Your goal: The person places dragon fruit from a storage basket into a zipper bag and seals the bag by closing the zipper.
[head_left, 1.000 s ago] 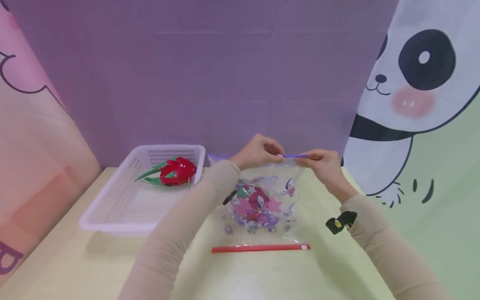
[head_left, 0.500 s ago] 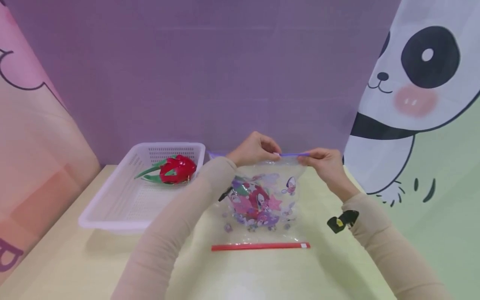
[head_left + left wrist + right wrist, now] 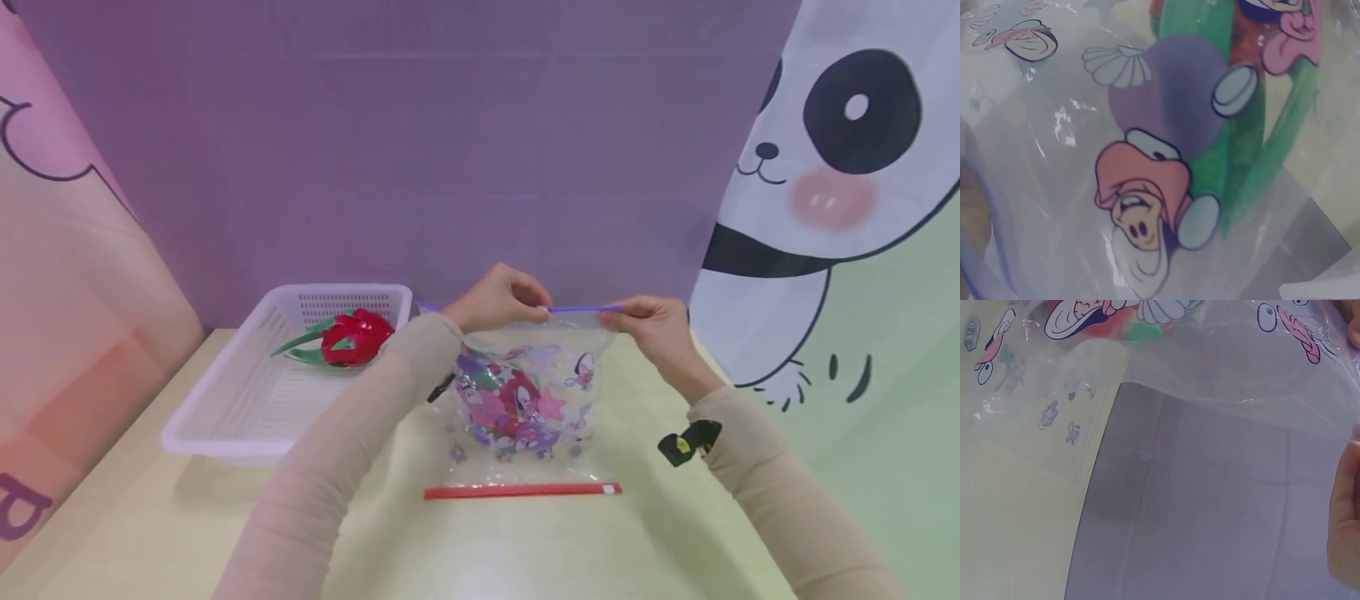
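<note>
A clear zip bag (image 3: 555,350) with cartoon prints stands over the table, its purple zip strip (image 3: 585,309) along the top. My left hand (image 3: 504,298) pinches that strip near its middle, with the fingertips partly hiding it. The right hand (image 3: 652,327) pinches the strip's right end. Inside the bag lies a red thing with green leaf-like strips (image 3: 1272,162), partly covered by the prints. At the bag's lower side, a red zip strip (image 3: 517,492) with a white slider lies on the table. The right wrist view catches part of the right hand (image 3: 1344,531) at its edge.
To the left stands a white perforated basket (image 3: 191,408), holding a shiny red thing with green leaf-like strips (image 3: 358,337). The pale table (image 3: 480,558) ends at a purple backdrop (image 3: 480,167). A panda-printed cloth (image 3: 795,317) hangs on the right.
My left hand has slid left along the purple zip strip, so a longer stretch shows between the hands. The right hand keeps its hold on the strip's end.
</note>
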`<state>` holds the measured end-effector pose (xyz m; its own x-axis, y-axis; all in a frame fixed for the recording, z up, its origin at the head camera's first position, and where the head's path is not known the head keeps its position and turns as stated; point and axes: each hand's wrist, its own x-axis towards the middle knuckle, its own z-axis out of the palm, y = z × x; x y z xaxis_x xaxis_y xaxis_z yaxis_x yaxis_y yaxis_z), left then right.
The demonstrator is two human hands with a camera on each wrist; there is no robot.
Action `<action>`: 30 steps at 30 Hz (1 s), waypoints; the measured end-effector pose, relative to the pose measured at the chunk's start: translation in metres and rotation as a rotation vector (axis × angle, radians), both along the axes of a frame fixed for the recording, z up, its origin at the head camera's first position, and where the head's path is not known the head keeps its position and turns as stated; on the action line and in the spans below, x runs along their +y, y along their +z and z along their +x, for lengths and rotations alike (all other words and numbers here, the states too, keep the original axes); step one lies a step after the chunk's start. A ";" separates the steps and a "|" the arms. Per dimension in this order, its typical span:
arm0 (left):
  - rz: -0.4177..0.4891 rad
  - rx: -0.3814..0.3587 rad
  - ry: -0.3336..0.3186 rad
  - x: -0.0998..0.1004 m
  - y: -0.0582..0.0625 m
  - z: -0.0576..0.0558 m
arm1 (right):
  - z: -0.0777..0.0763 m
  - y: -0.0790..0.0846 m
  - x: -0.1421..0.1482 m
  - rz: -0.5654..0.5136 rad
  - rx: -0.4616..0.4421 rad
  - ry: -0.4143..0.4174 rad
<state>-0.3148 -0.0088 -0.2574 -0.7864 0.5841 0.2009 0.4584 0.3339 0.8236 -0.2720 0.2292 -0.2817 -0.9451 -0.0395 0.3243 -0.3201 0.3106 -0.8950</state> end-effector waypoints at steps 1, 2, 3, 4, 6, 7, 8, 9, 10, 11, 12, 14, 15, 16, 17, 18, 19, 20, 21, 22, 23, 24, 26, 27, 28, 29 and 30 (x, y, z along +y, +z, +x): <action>0.000 0.000 0.002 -0.001 0.000 0.000 | 0.000 0.000 0.000 0.004 -0.001 -0.001; 0.002 -0.003 0.004 -0.002 -0.001 0.000 | 0.000 0.000 0.000 0.003 -0.002 0.002; 0.004 -0.007 0.005 -0.003 -0.001 0.000 | 0.000 -0.001 0.001 -0.001 -0.001 0.006; 0.006 -0.012 0.007 -0.003 -0.001 0.000 | 0.000 -0.001 0.001 -0.003 0.000 0.010; 0.005 -0.019 0.013 -0.005 -0.001 0.001 | 0.000 -0.002 0.002 -0.004 0.002 0.023; 0.001 -0.019 0.015 -0.005 -0.001 0.001 | 0.000 -0.002 0.002 -0.003 0.003 0.026; -0.002 -0.022 0.017 -0.006 -0.001 0.001 | 0.000 -0.003 0.003 -0.006 0.004 0.030; -0.006 -0.023 0.018 -0.006 -0.001 0.002 | 0.000 -0.004 0.003 -0.007 0.005 0.030; -0.008 -0.021 0.018 -0.007 -0.002 0.002 | 0.000 -0.004 0.004 -0.007 0.007 0.029; -0.011 -0.017 0.019 -0.008 -0.002 0.001 | 0.000 -0.005 0.005 -0.006 0.009 0.026; -0.013 -0.013 0.021 -0.008 -0.002 0.001 | -0.001 -0.006 0.005 -0.007 0.011 0.023; -0.013 -0.008 0.029 -0.011 -0.003 0.001 | -0.001 -0.007 0.006 -0.013 0.015 0.017; -0.012 -0.006 0.032 -0.012 -0.003 0.001 | -0.001 -0.007 0.007 -0.014 0.017 0.014; -0.012 -0.004 0.037 -0.013 -0.003 0.001 | -0.002 -0.007 0.007 -0.012 0.016 0.013; -0.014 -0.004 0.042 -0.015 -0.003 0.001 | -0.002 -0.007 0.007 -0.012 0.016 0.011; -0.014 -0.006 0.045 -0.016 -0.003 0.000 | -0.003 -0.007 0.007 -0.015 0.016 0.013; -0.016 -0.007 0.048 -0.017 -0.003 0.000 | -0.003 -0.007 0.007 -0.018 0.017 0.014; -0.018 -0.006 0.048 -0.018 -0.003 0.000 | -0.003 -0.007 0.007 -0.019 0.017 0.015; -0.020 -0.004 0.050 -0.019 -0.003 0.000 | -0.003 -0.007 0.007 -0.021 0.018 0.017; -0.022 -0.001 0.052 -0.020 -0.003 0.000 | -0.003 -0.006 0.007 -0.025 0.020 0.020; -0.024 0.002 0.055 -0.021 -0.003 0.000 | -0.003 -0.006 0.007 -0.027 0.021 0.022; -0.025 0.004 0.056 -0.022 -0.003 -0.001 | -0.003 -0.006 0.008 -0.029 0.021 0.024; -0.028 0.012 0.060 -0.023 -0.003 -0.001 | -0.003 -0.006 0.008 -0.025 0.017 0.024; -0.029 0.012 0.063 -0.024 -0.004 -0.001 | -0.003 -0.006 0.008 -0.023 0.015 0.024; -0.029 0.014 0.062 -0.024 -0.004 -0.001 | -0.003 -0.006 0.008 -0.022 0.013 0.023; -0.028 0.013 0.063 -0.025 -0.004 -0.001 | -0.003 -0.006 0.008 -0.020 0.009 0.022; -0.028 0.013 0.063 -0.026 -0.005 -0.001 | -0.004 -0.006 0.008 -0.019 0.007 0.021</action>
<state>-0.3163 -0.0348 -0.2620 -0.8191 0.5392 0.1959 0.4468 0.3853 0.8074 -0.2755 0.2376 -0.2875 -0.9417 -0.0532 0.3321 -0.3330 0.2865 -0.8983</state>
